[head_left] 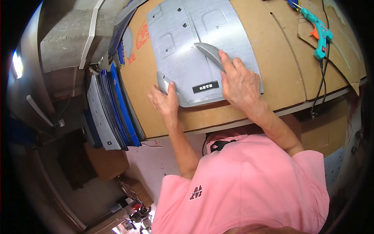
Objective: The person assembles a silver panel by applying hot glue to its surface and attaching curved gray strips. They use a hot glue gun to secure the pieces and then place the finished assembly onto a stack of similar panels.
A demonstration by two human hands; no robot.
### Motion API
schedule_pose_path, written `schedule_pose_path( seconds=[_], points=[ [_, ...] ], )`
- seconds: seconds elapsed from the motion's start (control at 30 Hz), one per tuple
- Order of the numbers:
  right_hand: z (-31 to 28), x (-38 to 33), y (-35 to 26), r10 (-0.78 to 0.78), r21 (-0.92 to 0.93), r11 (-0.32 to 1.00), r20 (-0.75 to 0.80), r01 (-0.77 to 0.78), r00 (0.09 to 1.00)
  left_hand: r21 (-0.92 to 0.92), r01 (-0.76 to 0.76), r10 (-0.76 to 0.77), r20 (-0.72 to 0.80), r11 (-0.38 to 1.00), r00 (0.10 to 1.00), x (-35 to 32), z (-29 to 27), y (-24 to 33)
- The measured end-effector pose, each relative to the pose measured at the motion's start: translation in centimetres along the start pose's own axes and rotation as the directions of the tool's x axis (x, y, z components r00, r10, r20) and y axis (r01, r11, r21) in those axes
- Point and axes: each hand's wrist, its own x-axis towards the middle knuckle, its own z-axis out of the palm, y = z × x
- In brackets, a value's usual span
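Observation:
A large grey flat panel [187, 43] with cut-outs, holes and a small black label lies on a brown cardboard-covered table [280, 66]. My left hand [165, 102] pinches the panel's near left corner, where a small flap is bent upward. My right hand [239, 84] rests flat on the panel's near right part, its fingers pressing on a curved grey flap [208, 51] that is folded up from the sheet.
A teal glue gun [319, 33] with a black cord lies at the table's far right. A stack of blue and grey sheets [111, 111] stands on edge at the table's left end. Cardboard boxes sit on the floor below.

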Motion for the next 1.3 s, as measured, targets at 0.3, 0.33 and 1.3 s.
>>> schedule_pose_path(
  seconds=[0.3, 0.33, 1.3],
  points=[
    [-0.2, -0.1, 0.0, -0.016, 0.016, 1.000, 0.006, 0.016, 1.000, -0.410, 0.183, -0.103, 0.210, 0.893, 0.972, 1.5, 0.0, -0.7],
    [-0.2, -0.1, -0.1, -0.012, 0.005, 1.000, 0.016, 0.012, 1.000, -0.560, 0.270, -0.151, 0.250, 0.783, 0.957, 1.2, -0.3, -0.2],
    [0.1, 0.0, 0.2, -0.047, -0.017, 0.999, -0.005, 0.047, 0.999, -0.600, 0.149, -0.036, 0.197, 0.786, 0.980, 1.7, 1.1, 1.0]
  ],
)
